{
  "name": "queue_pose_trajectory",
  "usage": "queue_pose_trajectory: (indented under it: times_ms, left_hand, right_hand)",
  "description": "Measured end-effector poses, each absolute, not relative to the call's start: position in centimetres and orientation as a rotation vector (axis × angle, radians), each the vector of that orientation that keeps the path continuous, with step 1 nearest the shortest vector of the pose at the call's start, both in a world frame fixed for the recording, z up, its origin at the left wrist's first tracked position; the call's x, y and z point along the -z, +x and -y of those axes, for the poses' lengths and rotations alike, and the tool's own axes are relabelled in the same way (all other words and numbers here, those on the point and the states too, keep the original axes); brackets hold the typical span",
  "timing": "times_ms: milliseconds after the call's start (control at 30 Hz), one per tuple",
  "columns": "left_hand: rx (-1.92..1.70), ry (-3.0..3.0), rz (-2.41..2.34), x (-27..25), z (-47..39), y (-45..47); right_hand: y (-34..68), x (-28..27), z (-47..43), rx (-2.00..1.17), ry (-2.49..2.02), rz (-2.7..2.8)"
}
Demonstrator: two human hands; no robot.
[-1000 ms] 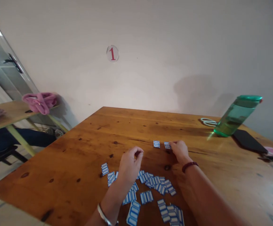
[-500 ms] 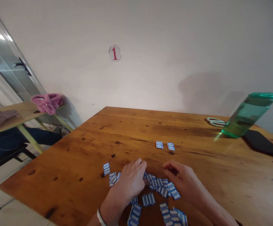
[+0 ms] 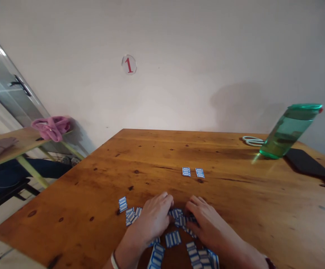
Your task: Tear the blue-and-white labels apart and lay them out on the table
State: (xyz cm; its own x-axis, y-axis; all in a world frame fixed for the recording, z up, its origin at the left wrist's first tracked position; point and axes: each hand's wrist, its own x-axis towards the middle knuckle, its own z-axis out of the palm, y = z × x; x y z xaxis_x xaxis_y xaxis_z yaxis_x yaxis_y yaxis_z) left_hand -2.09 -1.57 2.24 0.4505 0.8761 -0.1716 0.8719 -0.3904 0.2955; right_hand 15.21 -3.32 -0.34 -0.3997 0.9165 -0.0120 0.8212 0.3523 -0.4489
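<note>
Left hand [image 3: 154, 216] and right hand [image 3: 206, 221] bend over a pile of blue-and-white cards [image 3: 177, 214] on a wooden surface [image 3: 95, 194].
The pile lies between and partly beneath the two hands' curled fingers, well away from the surface's far edge. The left fingers bend down at its left side, their tips mostly hidden; the right ones, loosely bent and slightly parted, cover its right side. Whether either hand has hold of a card, I cannot tell. A single card [image 3: 122, 204] lies apart, toward the left edge, and two separate cards [image 3: 186, 172] lie beyond the fingers, toward the far edge.
</note>
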Motion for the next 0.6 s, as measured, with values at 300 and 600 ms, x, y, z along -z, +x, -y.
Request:
queue_pose_trajectory:
  times_ms: [300, 600]
  left_hand:
    - [-0.107, 2.331, -1.456, -1.9, 1.4, -2.1]
    - [-0.153, 2.32, -1.454, -1.8, 1.5, -2.0]
  right_hand:
    - [15.5, -0.5, 3.5, -0.619, -1.53, 2.349]
    - [16.2, 0.7, 2.4, -1.026, -1.41, 1.9]
